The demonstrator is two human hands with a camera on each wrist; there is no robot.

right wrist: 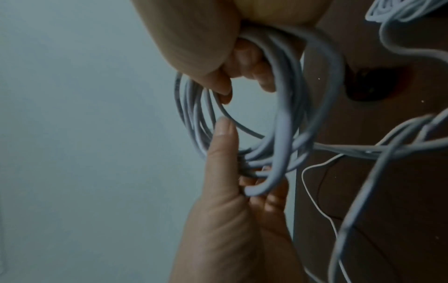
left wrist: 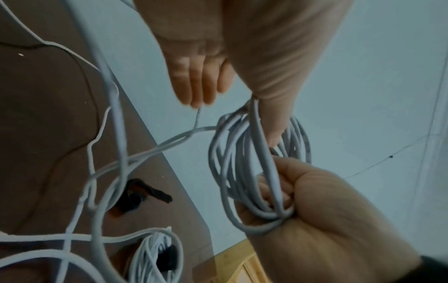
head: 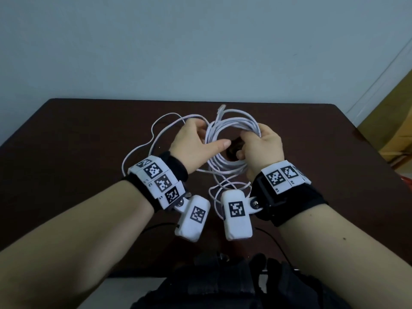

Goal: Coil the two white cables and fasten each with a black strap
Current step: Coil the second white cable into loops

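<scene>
Item 1. Two white box-shaped wrist-camera housings with black-and-white square markers (head: 192,219), one under each forearm on black wristbands, nearest the viewer at 6 o'clock.

Item 2. Smaller bundle of white cable loops (left wrist: 155,249), lying on the table just beyond the housings. A dark piece sits against it; what it is cannot be told.

Item 3. Large coil of round white cable (head: 231,130), several turns, held above the middle of the table between both hands.

Item 4. Right hand (head: 260,148), at 3 o'clock of the coil. Fingers (right wrist: 264,76) are curled round the gathered turns and clamp them against the palm.

Item 5. Left hand (head: 196,143), at 9 o'clock of the coil, apart from the right hand. Thumb and fingers are straight; the fingers (right wrist: 271,201) lie against the turns from behind and the thumb rests alongside, not gripping.

Item 6. Short black fabric strap (head: 234,149), crumpled on the table, seen through the coil's opening; neither hand touches it.

Item 7. Loose run of thin white cable (head: 153,130), wandering over the table from 9 to 11 o'clock of the coil; a plug end (head: 222,106) points to 12 o'clock.

Item 8. Dark brown rectangular table (head: 78,141).

Item 9. Pale grey-blue wall (head: 200,41) at 12 o'clock; yellowish wooden furniture (head: 399,130) at 3 o'clock.
</scene>
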